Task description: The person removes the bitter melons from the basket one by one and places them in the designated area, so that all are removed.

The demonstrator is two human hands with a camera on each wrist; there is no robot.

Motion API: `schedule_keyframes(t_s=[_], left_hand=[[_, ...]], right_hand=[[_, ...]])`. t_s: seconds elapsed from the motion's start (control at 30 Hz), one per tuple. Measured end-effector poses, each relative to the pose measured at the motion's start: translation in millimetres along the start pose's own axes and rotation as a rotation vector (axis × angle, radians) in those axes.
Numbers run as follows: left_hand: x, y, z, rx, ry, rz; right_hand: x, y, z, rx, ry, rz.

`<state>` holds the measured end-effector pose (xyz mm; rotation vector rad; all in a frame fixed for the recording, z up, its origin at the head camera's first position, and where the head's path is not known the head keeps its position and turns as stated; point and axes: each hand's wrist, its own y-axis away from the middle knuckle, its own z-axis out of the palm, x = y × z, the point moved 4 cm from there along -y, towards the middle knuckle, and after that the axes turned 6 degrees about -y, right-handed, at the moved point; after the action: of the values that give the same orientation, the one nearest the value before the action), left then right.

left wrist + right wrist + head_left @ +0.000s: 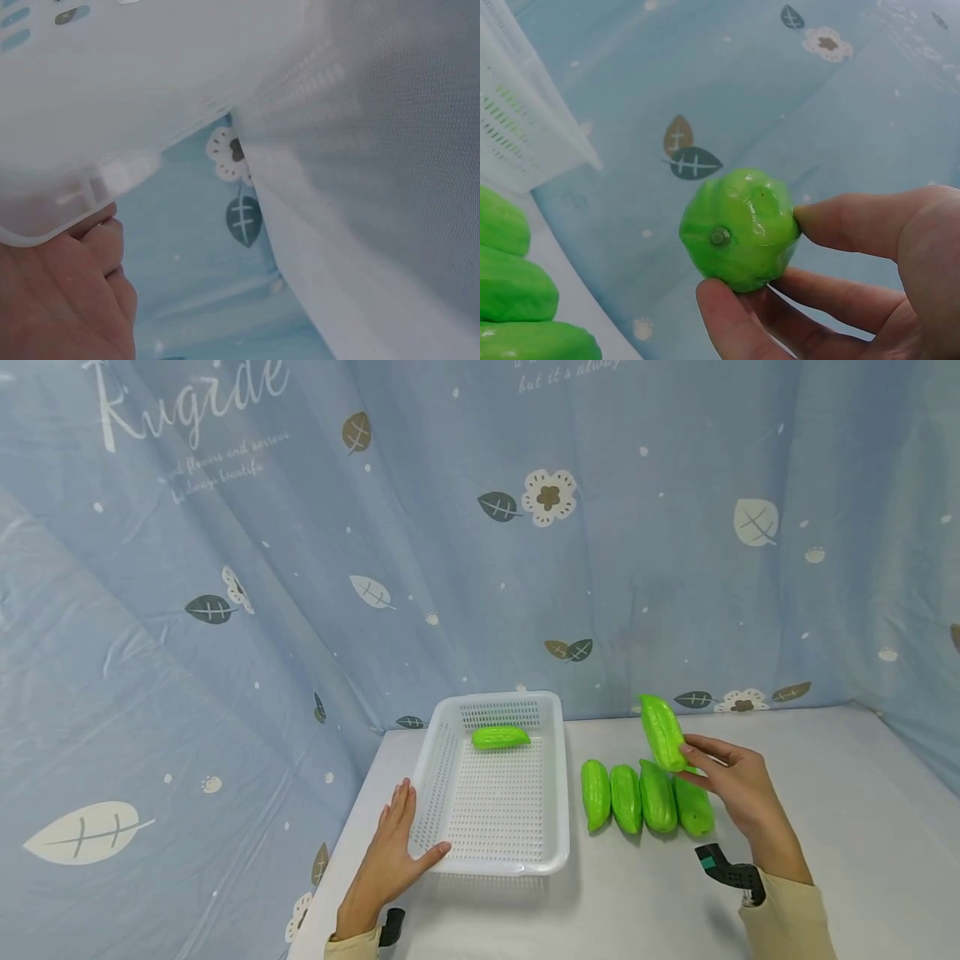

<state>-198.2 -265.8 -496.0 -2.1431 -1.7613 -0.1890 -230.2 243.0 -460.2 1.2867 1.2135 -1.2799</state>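
Observation:
My right hand (738, 777) holds a bright green bitter melon (663, 732) between thumb and fingertips, raised above the table and tilted. In the right wrist view, the end of this bitter melon (739, 232) faces the camera and shows a small round stem mark and a seam. Beneath it, several similar bitter melons (626, 797) lie side by side on the table. My left hand (390, 856) rests against the near left corner of a white perforated basket (557, 777), its fingers along the outer side and thumb at the near rim. One bitter melon (501, 737) lies crosswise at the basket's far end.
A white-covered table (637, 902) bears everything. Behind it and on the left hangs a blue curtain (450, 568) printed with leaves and flowers, close to the basket's far rim. Dark wrist-worn devices (727, 868) show on both wrists.

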Motion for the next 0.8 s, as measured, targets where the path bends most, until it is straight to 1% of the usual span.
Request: schedule_keyframes(t_s=[0.13,0.33,0.43,0.63,0.8], left_hand=[[0.2,0.2,-0.1,0.000,0.011,0.001],[-0.3,0.0,0.2,-0.005,-0.005,0.001],[-0.4,-0.3,0.2,-0.008,-0.012,-0.002],[-0.2,-0.2,-0.3,0.003,-0.009,0.010],[-0.1,0.4,-0.4,0.011,-0.010,0.015]], right_hand=[[2,-0.1,-4,0.008,0.014,0.015],[6,-1.1,-11,0.004,0.009,0.044],[7,-1.1,-15,0.001,-0.001,0.045],[13,-0.9,-26,0.010,-0.009,0.048],[18,-1.4,-33,-0.003,-0.016,0.079]])
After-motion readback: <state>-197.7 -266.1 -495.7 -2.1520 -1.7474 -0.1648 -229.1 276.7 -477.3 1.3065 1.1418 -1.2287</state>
